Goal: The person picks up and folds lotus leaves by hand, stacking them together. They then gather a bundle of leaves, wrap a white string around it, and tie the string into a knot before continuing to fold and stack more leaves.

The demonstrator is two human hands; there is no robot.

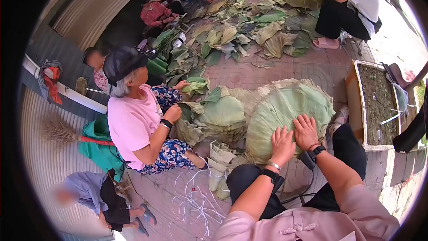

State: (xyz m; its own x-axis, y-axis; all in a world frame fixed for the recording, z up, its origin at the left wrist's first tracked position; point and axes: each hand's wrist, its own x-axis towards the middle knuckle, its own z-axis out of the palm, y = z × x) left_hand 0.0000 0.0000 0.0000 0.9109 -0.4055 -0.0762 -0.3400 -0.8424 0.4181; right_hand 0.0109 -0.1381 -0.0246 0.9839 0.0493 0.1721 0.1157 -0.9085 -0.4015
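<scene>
A tall stack of large round lotus leaves, pale green with dry, ragged edges, stands in front of my knees. On its top leaf, my left hand lies flat with the fingers stretched out. Just to its right, my right hand presses on the same leaf, fingers extended. Neither hand grips anything. A second, lower stack of leaves sits to the left, beside a person in a pink shirt who holds a folded leaf. Rolled leaf bundles lie near my left knee.
White string lies tangled on the paving at lower left. A soil-filled planter box stands on the right. Loose leaves cover the ground ahead, where other people sit. A broom and green bag are at left.
</scene>
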